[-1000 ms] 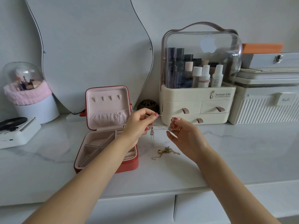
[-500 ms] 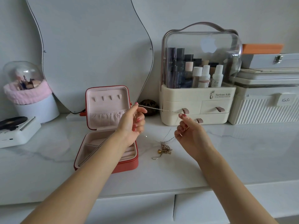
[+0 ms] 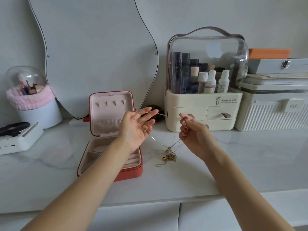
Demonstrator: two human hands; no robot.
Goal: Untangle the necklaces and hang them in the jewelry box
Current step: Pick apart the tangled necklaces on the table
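Zero necklaces hung so far: four hooks (image 3: 110, 103) in jewelry box (image 3: 110, 135) lid bare, one chain (image 3: 154, 139) draped over splayed left hand (image 3: 135, 129) and pinched by right hand (image 3: 191, 130), knotted clump (image 3: 169, 156) on counter (image 3: 233, 164) at box's 3 o'clock.

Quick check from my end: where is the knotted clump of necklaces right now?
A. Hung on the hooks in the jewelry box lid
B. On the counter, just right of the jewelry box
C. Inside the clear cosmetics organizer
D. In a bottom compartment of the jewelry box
B. The tangled clump sits on the marble counter just right of the open jewelry box, with chain strands rising from it to the left hand and right hand; the lid hooks are bare.
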